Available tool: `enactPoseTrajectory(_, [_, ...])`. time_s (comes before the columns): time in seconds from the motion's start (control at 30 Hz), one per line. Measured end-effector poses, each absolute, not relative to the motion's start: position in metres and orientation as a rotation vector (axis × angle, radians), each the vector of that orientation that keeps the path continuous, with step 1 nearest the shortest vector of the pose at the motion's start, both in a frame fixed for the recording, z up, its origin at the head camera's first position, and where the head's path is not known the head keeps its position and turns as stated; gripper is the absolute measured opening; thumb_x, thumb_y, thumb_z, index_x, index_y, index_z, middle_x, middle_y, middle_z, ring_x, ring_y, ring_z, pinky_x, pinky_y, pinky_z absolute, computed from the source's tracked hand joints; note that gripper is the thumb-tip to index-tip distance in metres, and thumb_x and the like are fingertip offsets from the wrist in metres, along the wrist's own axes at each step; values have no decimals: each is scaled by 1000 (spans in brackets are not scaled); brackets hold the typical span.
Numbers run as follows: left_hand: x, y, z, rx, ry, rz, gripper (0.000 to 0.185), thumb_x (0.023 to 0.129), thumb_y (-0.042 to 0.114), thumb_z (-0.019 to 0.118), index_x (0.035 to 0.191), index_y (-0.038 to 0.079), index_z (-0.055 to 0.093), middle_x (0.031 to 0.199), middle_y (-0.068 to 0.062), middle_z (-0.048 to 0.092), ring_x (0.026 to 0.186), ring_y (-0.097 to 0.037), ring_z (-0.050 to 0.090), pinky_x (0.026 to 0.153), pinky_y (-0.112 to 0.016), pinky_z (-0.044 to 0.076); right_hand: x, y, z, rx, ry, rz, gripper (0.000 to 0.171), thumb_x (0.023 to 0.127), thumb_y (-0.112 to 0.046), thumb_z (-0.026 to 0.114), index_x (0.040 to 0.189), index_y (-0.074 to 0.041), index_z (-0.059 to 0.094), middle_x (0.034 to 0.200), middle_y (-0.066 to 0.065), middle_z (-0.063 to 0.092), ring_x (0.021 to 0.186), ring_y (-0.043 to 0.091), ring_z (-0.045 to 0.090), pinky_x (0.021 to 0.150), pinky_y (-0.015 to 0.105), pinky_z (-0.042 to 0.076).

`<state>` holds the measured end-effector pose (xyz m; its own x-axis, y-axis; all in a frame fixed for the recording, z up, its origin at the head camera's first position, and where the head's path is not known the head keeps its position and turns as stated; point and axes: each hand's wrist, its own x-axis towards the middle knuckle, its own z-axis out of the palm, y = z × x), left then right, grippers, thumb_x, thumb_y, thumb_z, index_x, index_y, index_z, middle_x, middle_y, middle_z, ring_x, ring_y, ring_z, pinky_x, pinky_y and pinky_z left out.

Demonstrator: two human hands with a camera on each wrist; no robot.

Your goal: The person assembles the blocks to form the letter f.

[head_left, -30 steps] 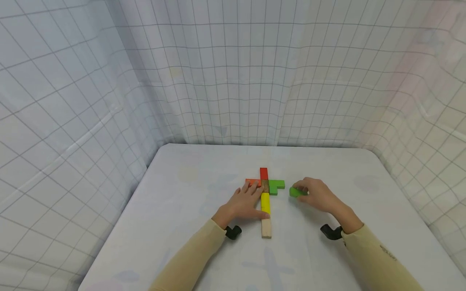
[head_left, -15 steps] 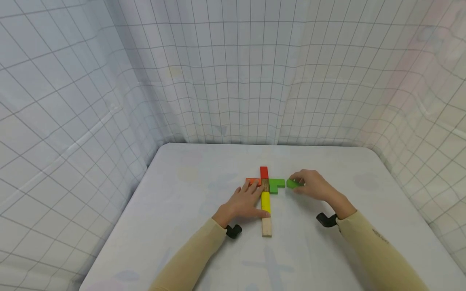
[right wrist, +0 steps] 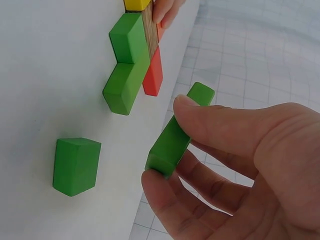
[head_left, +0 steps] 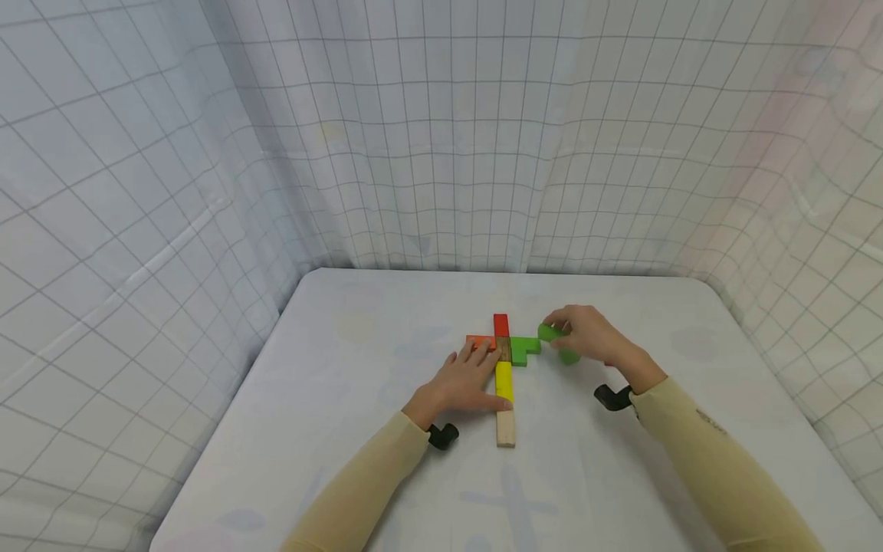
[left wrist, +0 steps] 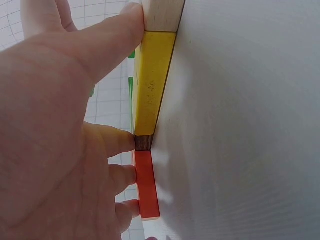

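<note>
A flat cross of wooden blocks lies mid-table: a dark brown block (head_left: 503, 349) at its centre, a red block (head_left: 500, 325) beyond, an orange block (left wrist: 147, 182) left, joined green blocks (right wrist: 125, 87) right, and a yellow block (left wrist: 154, 82) then a plain wood block (head_left: 506, 429) toward me. My left hand (head_left: 464, 385) spreads over the left side, its fingertips at the orange and brown blocks and the thumb at the plain one. Between thumb and fingers, my right hand (head_left: 592, 335) pinches a green block (right wrist: 172, 142). Below it rests another green block (right wrist: 76, 167).
A small red piece (head_left: 608, 363) shows partly behind the right wrist. White gridded curtains (head_left: 428, 138) surround the far and side edges of the white table (head_left: 359, 322). Black wrist mounts (head_left: 612, 397) stick out under both sleeves.
My right hand has moved away from me and slightly left with the green block. The second green block and the small red piece have come into view beneath it. My left hand stays put.
</note>
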<state>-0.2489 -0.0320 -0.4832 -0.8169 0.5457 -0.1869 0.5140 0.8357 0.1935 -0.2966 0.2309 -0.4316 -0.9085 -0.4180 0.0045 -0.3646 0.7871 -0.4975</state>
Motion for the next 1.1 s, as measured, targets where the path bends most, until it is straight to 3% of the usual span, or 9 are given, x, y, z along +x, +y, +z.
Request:
enactPoseTrajectory(0.33, [-248, -33, -482, 822, 2786, 207, 102, 68, 80, 43, 147, 22, 12, 152, -4, 3, 136, -32, 1, 103, -55, 14, -316, 222, -426, -683, 2875, -740, 36, 76, -13, 73, 110, -9, 64, 95, 5, 63, 88, 22, 56, 75, 37, 47])
enactPoseTrajectory(1.1, [-248, -33, -483, 814, 2793, 180, 103, 68, 81, 42, 147, 23, 12, 152, -4, 4, 136, -32, 2, 103, -55, 15, -369, 198, -446, -733, 2865, -668, 36, 76, -11, 73, 110, -11, 65, 98, 3, 62, 91, 19, 55, 79, 36, 46])
